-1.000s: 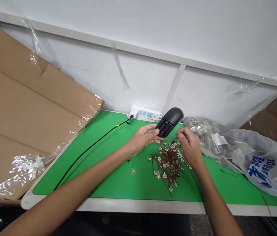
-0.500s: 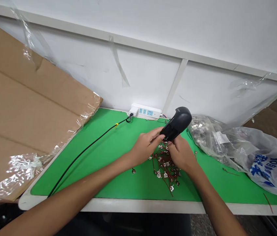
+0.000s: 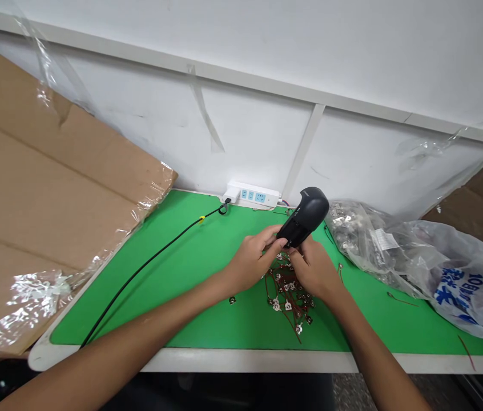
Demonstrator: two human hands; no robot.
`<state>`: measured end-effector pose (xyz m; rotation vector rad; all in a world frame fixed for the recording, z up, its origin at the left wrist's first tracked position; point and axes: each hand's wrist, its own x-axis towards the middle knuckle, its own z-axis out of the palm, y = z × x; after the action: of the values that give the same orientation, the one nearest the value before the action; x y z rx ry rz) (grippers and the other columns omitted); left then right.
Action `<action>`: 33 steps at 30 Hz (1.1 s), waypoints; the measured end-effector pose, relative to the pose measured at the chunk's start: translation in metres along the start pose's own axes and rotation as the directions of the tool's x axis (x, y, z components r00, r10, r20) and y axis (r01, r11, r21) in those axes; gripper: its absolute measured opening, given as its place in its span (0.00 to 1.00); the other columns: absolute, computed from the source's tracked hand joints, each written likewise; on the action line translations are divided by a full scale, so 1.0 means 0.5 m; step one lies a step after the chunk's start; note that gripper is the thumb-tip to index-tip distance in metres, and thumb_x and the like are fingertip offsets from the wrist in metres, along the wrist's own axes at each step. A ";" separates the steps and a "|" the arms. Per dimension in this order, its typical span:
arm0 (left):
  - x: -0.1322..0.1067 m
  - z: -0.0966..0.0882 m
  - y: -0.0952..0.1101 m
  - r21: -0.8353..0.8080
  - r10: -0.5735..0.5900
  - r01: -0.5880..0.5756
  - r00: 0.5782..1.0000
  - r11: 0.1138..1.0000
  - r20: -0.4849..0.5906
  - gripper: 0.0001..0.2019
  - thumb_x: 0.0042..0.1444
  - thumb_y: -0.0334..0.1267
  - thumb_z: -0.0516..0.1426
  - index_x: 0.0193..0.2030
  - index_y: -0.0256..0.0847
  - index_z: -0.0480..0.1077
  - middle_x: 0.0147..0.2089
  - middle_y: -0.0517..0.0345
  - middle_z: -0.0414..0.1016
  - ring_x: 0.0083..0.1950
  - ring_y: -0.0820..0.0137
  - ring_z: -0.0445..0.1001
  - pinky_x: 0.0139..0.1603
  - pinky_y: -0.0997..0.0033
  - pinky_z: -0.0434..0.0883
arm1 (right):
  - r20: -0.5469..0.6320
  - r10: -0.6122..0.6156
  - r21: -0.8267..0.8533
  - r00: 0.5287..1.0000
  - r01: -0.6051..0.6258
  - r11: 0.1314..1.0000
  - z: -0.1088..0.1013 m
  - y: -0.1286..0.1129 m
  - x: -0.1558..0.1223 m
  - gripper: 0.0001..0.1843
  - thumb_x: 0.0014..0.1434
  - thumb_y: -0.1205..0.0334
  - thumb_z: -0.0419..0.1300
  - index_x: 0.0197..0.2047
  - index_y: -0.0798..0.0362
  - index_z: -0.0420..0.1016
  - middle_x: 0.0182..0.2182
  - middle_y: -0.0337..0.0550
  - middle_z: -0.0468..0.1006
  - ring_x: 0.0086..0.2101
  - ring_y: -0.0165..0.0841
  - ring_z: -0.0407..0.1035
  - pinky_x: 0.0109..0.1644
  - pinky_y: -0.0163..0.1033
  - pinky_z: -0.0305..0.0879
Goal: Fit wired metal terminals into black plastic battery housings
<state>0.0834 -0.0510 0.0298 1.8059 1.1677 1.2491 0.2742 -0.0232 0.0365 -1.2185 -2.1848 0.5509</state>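
Observation:
Above the green mat I hold a black plastic handheld device [image 3: 309, 214] with a bulging rounded head and a narrower lower end; its exact kind I cannot make out. My left hand [image 3: 254, 260] grips its lower left side, thumb across the front. From the right, my right hand [image 3: 313, 268] closes around the bottom end, with its fingertips partly hidden behind the device. Just below both hands lies a tangled heap of small metal parts on red wires [image 3: 288, 302]. One loose metal part [image 3: 232, 300] rests apart, left of the heap.
A white power strip [image 3: 253, 195] with a plugged-in black cable [image 3: 151, 264] sits against the wall. Cardboard [image 3: 53, 182] leans at the left. Clear plastic bags [image 3: 370, 245] and a white bag with blue print [image 3: 481, 274] lie at the right. Stray wires [image 3: 466, 351] are near the front edge.
Both hands keep hold of the black device, which tilts slightly more upright. The whole view has shifted a little; the parts on the mat stay in place.

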 end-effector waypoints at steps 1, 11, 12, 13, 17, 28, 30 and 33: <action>-0.001 0.000 0.001 -0.010 -0.010 0.010 1.000 1.000 -0.005 0.22 0.73 0.51 0.54 0.66 0.42 0.72 0.31 0.62 0.76 0.30 0.70 0.69 0.32 0.73 0.65 | -0.001 0.002 0.005 1.000 -0.002 1.000 0.000 0.000 0.000 0.13 0.67 0.60 0.52 0.52 0.51 0.72 0.37 0.46 0.82 0.35 0.45 0.74 0.37 0.44 0.61; -0.002 0.006 -0.009 -0.228 -0.069 0.071 0.998 0.971 0.013 0.24 0.69 0.52 0.58 0.64 0.40 0.73 0.39 0.54 0.84 0.41 0.61 0.82 0.44 0.65 0.78 | 0.052 -0.035 0.145 0.998 0.027 0.989 -0.001 0.003 0.003 0.17 0.70 0.59 0.52 0.58 0.50 0.72 0.33 0.44 0.80 0.42 0.49 0.75 0.48 0.50 0.69; -0.002 0.007 -0.011 -0.248 -0.075 0.077 0.997 0.966 0.018 0.24 0.69 0.52 0.58 0.65 0.40 0.73 0.39 0.53 0.84 0.41 0.61 0.83 0.44 0.65 0.79 | 0.067 -0.026 0.153 0.997 0.015 0.988 -0.002 0.003 0.004 0.16 0.70 0.59 0.52 0.58 0.50 0.72 0.33 0.43 0.79 0.40 0.47 0.75 0.47 0.49 0.69; -0.002 0.007 -0.013 -0.267 -0.078 0.081 0.997 0.960 0.024 0.24 0.70 0.52 0.58 0.65 0.40 0.73 0.39 0.53 0.84 0.42 0.61 0.83 0.45 0.65 0.79 | 0.079 -0.017 0.158 0.997 0.004 0.987 -0.002 0.003 0.005 0.16 0.70 0.59 0.52 0.57 0.50 0.72 0.32 0.43 0.79 0.39 0.46 0.74 0.45 0.48 0.68; -0.003 0.009 -0.017 -0.284 -0.084 0.094 0.995 0.954 0.047 0.24 0.70 0.52 0.58 0.65 0.39 0.71 0.40 0.53 0.83 0.39 0.64 0.84 0.43 0.67 0.78 | 0.107 -0.002 0.149 0.994 -0.014 0.989 -0.005 -0.001 0.008 0.10 0.69 0.60 0.52 0.47 0.50 0.72 0.32 0.40 0.77 0.31 0.39 0.69 0.36 0.41 0.60; 0.005 0.013 -0.016 -0.379 -0.178 0.194 0.981 0.905 0.076 0.26 0.66 0.57 0.61 0.59 0.37 0.71 0.33 0.58 0.80 0.26 0.70 0.79 0.28 0.73 0.69 | 0.126 0.000 0.227 0.992 -0.029 0.973 -0.007 0.011 0.013 0.11 0.71 0.57 0.51 0.44 0.51 0.73 0.32 0.39 0.76 0.31 0.37 0.66 0.36 0.41 0.59; 0.013 0.012 -0.014 -0.470 -0.221 0.264 0.964 0.842 0.145 0.28 0.63 0.59 0.64 0.56 0.36 0.70 0.33 0.56 0.82 0.27 0.69 0.81 0.29 0.73 0.71 | 0.131 -0.007 0.325 0.991 -0.037 0.945 -0.009 0.013 0.014 0.12 0.71 0.55 0.52 0.46 0.50 0.73 0.32 0.38 0.75 0.32 0.37 0.66 0.36 0.40 0.60; 0.021 0.009 -0.011 -0.518 -0.270 0.348 0.937 0.781 0.221 0.27 0.61 0.62 0.64 0.49 0.37 0.70 0.34 0.51 0.84 0.30 0.67 0.83 0.32 0.72 0.73 | 0.175 0.033 0.481 0.984 -0.115 0.869 -0.010 0.015 0.016 0.17 0.74 0.47 0.49 0.40 0.49 0.68 0.23 0.34 0.66 0.25 0.34 0.58 0.30 0.39 0.54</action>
<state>0.0876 -0.0393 0.0274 1.1880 0.8621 1.1004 0.2788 -0.0121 0.0377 -1.0049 -1.9504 1.1922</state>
